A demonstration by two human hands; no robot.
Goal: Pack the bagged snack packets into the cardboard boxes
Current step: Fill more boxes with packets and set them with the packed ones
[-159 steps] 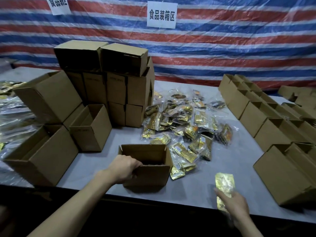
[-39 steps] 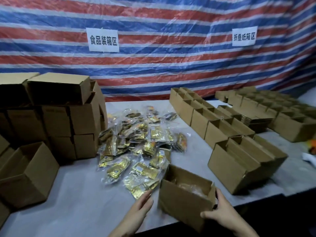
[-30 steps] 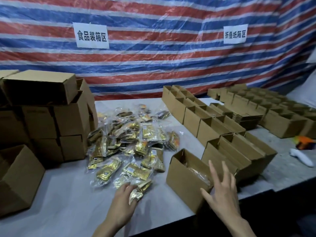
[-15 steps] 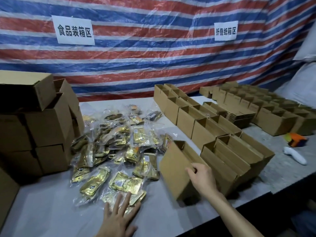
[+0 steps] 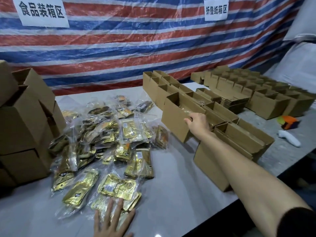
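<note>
Bagged snack packets, gold foil inside clear plastic, lie heaped on the grey tabletop left of centre, the heap reaching from mid-depth to the near edge. The left hand rests flat on the nearest bags of the heap, fingers straight and spread; its grip is wide and holds nothing. The right hand, arm stretched out to the far right, curls its fingers over the rim of an open cardboard box; its grip holds that box, which is tilted just left of a row of open boxes. Gold wrapping shows inside the held box beside the fingers; whether the box rests on the tabletop cannot be told. A stack of closed boxes stands at the left edge, touching the heap. Farther right lie a pile of flat cardboard and a far group of boxes. A white object and an orange-and-green object lie near the right edge. A striped tarpaulin with two paper signs hangs behind.
</note>
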